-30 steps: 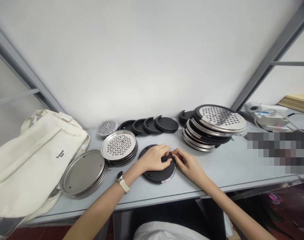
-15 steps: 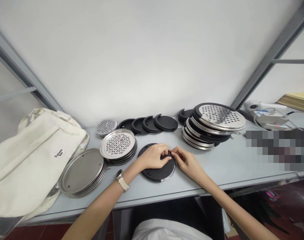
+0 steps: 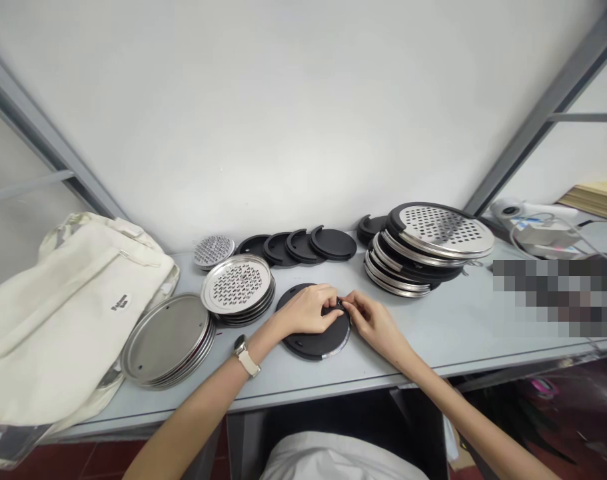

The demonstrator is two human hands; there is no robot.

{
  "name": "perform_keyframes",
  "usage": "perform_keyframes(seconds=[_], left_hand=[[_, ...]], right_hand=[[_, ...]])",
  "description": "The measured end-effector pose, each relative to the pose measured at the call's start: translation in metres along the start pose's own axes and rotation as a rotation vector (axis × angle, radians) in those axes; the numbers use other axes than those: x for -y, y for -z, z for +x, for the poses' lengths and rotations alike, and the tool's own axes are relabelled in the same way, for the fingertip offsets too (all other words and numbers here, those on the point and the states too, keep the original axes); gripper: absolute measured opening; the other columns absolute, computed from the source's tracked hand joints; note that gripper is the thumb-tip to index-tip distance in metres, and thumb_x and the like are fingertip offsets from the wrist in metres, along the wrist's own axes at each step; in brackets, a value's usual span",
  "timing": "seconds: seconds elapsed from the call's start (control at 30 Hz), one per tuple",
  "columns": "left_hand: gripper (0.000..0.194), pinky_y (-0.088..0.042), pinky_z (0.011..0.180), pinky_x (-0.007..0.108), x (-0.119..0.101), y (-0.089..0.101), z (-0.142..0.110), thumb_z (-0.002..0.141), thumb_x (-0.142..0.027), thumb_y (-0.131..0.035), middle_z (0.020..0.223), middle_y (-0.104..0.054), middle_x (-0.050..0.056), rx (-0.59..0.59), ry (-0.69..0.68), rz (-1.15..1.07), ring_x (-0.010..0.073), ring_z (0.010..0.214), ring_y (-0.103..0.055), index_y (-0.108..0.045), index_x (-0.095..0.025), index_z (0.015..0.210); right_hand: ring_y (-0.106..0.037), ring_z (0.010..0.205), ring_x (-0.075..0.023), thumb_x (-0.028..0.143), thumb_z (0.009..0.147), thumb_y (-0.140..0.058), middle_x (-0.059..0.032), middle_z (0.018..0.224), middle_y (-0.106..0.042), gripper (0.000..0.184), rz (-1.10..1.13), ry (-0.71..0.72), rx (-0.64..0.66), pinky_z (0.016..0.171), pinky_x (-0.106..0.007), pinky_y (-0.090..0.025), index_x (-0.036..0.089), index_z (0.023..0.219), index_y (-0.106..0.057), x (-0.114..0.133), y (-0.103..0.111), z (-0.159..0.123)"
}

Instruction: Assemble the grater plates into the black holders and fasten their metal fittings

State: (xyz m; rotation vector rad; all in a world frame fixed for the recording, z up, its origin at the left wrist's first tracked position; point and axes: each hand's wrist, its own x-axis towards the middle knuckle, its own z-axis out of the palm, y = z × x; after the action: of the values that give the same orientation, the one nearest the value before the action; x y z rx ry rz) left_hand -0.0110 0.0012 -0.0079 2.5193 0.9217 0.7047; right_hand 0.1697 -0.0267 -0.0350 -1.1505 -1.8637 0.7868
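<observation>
A round black disc (image 3: 310,343) lies flat on the table in front of me, a strip of bare metal along its lower right edge. Over its top rests my left hand (image 3: 313,309), fingers curled and thumb drawn in towards the right rim. My right hand (image 3: 372,320) meets it there from outside the rim, thumb and forefinger pinched. A tiny dark, shiny piece shows between the two sets of fingertips, too small to name. Left of the disc stands a stack of grater plates (image 3: 238,285), the top one metal with raised teeth.
Plain metal discs (image 3: 168,337) are stacked at the left beside a cream bag (image 3: 78,320). Black notched discs (image 3: 333,244) overlap along the wall near a small grater plate (image 3: 213,251). A tall leaning stack of assembled graters (image 3: 443,230) stands at right. Farther right sits a white device (image 3: 548,233) with cables.
Both hands keep their pinched pose at the disc's right rim, with only very slight finger movement. The whole view has shifted slightly.
</observation>
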Motion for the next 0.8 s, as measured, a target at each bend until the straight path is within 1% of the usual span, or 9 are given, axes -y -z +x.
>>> perform_keyframes(seconds=[0.2, 0.27, 0.33, 0.4, 0.43, 0.5, 0.67, 0.8], left_hand=[[0.014, -0.039, 0.062, 0.024, 0.0, 0.0, 0.0, 0.08, -0.021, -0.058, 0.073, -0.051, -0.001, 0.013, 0.022, 0.004, 0.0122, 0.067, -0.049, -0.046, -0.018, 0.073], [0.013, -0.04, 0.063, 0.024, 0.0, 0.0, 0.0, 0.08, -0.02, -0.058, 0.074, -0.052, -0.001, 0.008, 0.018, 0.006, 0.012, 0.067, -0.049, -0.046, -0.018, 0.074], [0.012, -0.04, 0.064, 0.024, 0.0, 0.0, 0.0, 0.08, -0.02, -0.057, 0.075, -0.052, -0.001, -0.001, 0.02, 0.006, 0.012, 0.068, -0.049, -0.047, -0.018, 0.075], [0.011, -0.04, 0.063, 0.025, 0.0, 0.0, 0.0, 0.08, -0.02, -0.057, 0.074, -0.053, -0.001, -0.005, 0.029, 0.001, 0.0122, 0.068, -0.049, -0.047, -0.018, 0.075], [0.011, -0.04, 0.063, 0.025, -0.001, 0.0, 0.0, 0.081, -0.02, -0.056, 0.074, -0.053, -0.001, -0.004, 0.032, -0.003, 0.0123, 0.068, -0.049, -0.047, -0.018, 0.075], [0.011, -0.04, 0.063, 0.025, -0.001, 0.0, 0.0, 0.081, -0.02, -0.056, 0.074, -0.053, -0.001, -0.005, 0.034, -0.008, 0.0125, 0.068, -0.049, -0.047, -0.018, 0.075], [0.013, -0.039, 0.061, 0.024, -0.002, 0.001, 0.0, 0.082, -0.021, -0.056, 0.074, -0.051, -0.001, -0.013, 0.03, -0.008, 0.012, 0.068, -0.049, -0.046, -0.018, 0.074], [0.015, -0.039, 0.061, 0.024, -0.003, 0.002, 0.0, 0.082, -0.022, -0.057, 0.074, -0.051, -0.001, -0.015, 0.026, -0.008, 0.0117, 0.068, -0.048, -0.046, -0.018, 0.073]], right_hand=[[-0.046, 0.063, -0.0139, 0.035, 0.093, -0.039, 0.0004, 0.068, -0.052, 0.025, -0.035, 0.015, -0.006, 0.059, -0.023, -0.037, 0.019, 0.077, -0.05, 0.003, 0.0, 0.001], [-0.047, 0.062, -0.0138, 0.034, 0.094, -0.038, 0.0, 0.071, -0.055, 0.023, -0.051, 0.013, 0.008, 0.059, -0.024, -0.038, 0.019, 0.083, -0.052, 0.004, 0.001, 0.0], [-0.047, 0.06, -0.0132, 0.034, 0.094, -0.037, 0.0003, 0.072, -0.056, 0.022, -0.062, 0.01, 0.018, 0.058, -0.024, -0.038, 0.02, 0.093, -0.054, 0.003, 0.001, -0.001], [-0.045, 0.055, -0.0126, 0.034, 0.094, -0.038, 0.0025, 0.067, -0.052, 0.021, -0.049, 0.003, 0.009, 0.056, -0.023, -0.037, 0.02, 0.101, -0.051, 0.001, 0.002, -0.003], [-0.043, 0.054, -0.0125, 0.035, 0.093, -0.039, 0.004, 0.063, -0.049, 0.021, -0.035, 0.0, -0.003, 0.054, -0.023, -0.036, 0.021, 0.102, -0.05, 0.0, 0.002, -0.003], [-0.042, 0.052, -0.0126, 0.038, 0.093, -0.041, 0.0055, 0.059, -0.044, 0.02, -0.008, -0.007, -0.021, 0.053, -0.023, -0.036, 0.021, 0.1, -0.048, -0.003, 0.001, -0.003], [-0.044, 0.057, -0.0131, 0.044, 0.092, -0.042, 0.0034, 0.063, -0.047, 0.024, 0.014, -0.035, -0.032, 0.056, -0.024, -0.037, 0.021, 0.088, -0.047, -0.007, 0.001, -0.003], [-0.042, 0.058, -0.0126, 0.041, 0.092, -0.041, 0.0025, 0.063, -0.046, 0.025, 0.011, -0.044, -0.031, 0.054, -0.023, -0.035, 0.02, 0.081, -0.047, -0.004, 0.002, -0.003]])
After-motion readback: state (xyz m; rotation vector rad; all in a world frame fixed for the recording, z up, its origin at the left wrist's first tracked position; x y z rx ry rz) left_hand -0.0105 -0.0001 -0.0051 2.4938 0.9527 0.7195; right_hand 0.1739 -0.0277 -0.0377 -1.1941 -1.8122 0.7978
